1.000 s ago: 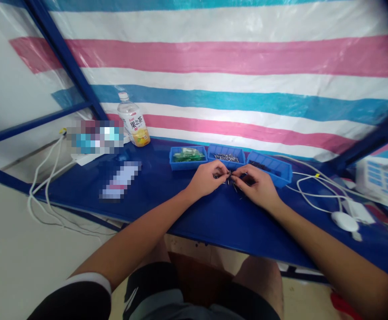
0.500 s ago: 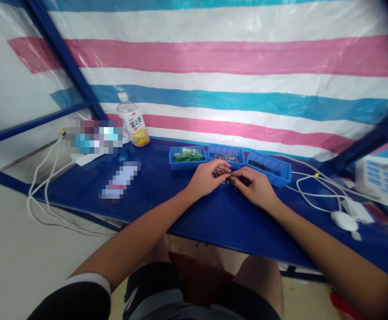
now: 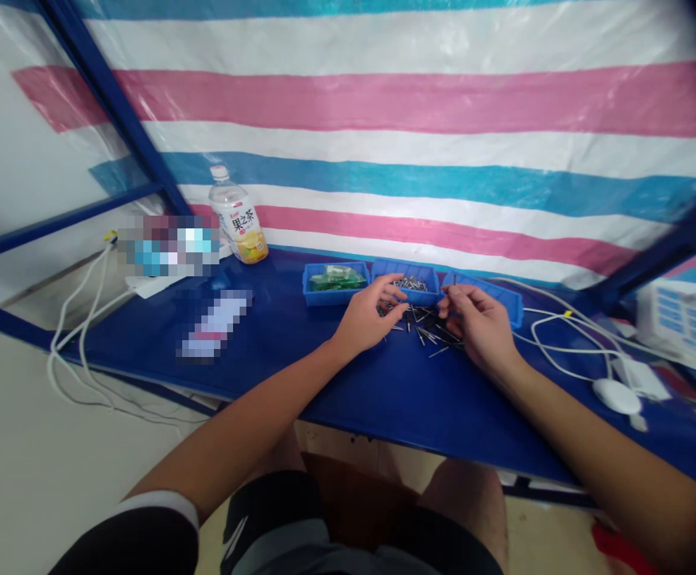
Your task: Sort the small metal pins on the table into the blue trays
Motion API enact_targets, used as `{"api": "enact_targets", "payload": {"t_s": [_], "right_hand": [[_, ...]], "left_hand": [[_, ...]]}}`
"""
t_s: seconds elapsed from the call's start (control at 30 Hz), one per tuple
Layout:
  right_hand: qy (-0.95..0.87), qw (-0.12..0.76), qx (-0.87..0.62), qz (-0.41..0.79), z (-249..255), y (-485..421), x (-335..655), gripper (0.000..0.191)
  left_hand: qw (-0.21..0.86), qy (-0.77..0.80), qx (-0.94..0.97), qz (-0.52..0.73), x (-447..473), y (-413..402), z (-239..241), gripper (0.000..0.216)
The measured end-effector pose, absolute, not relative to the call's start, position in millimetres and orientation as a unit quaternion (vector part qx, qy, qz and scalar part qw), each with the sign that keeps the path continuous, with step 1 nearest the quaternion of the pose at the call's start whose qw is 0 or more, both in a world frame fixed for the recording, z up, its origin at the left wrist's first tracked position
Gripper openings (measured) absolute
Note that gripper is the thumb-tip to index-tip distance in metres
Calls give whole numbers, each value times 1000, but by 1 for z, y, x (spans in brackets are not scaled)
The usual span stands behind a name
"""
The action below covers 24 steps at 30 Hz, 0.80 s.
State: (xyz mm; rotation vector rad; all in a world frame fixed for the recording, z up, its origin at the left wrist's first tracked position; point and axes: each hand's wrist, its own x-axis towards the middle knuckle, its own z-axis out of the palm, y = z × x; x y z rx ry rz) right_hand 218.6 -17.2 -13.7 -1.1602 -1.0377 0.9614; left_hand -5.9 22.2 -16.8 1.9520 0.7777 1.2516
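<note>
A scatter of small dark metal pins (image 3: 425, 326) lies on the blue table (image 3: 348, 383) between my hands. My left hand (image 3: 367, 313) rests at the left of the pile, fingers curled in a pinch near the middle blue tray (image 3: 406, 282) of metal parts. My right hand (image 3: 480, 321) is raised slightly at the right of the pile, fingertips pinched together by the right blue tray (image 3: 492, 297). What either hand pinches is too small to make out. The left blue tray (image 3: 336, 283) holds green pieces.
A drink bottle (image 3: 238, 217) stands at the back left. White cables (image 3: 563, 335), a white mouse (image 3: 617, 396) and a white device (image 3: 680, 323) lie at the right. More white cables (image 3: 85, 319) hang off the left edge. A striped tarp forms the back wall.
My hands were touching over the pile; they have drawn apart, the right one moving right and up, leaving the scattered pins showing between them.
</note>
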Motion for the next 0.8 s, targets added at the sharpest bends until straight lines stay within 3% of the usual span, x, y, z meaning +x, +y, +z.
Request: {"api": "enact_targets", "payload": {"t_s": [0.13, 0.23, 0.37, 0.57, 0.8], "right_hand": [[-471, 561, -542, 412, -13, -18, 224, 46], [-628, 482, -550, 266, -16, -21, 224, 37], [-813, 357, -452, 85, -18, -22, 218, 19], [-860, 294, -414, 48, -25, -16, 219, 27], [-842, 304, -441, 67, -25, -16, 221, 17]], "left_hand": [[323, 311, 757, 476, -7, 22, -17, 45], [315, 315, 759, 476, -8, 22, -17, 43], [314, 313, 760, 475, -7, 22, -16, 43], [315, 319, 757, 475, -8, 20, -15, 42], [308, 325, 761, 470, -7, 20, -15, 40]]}}
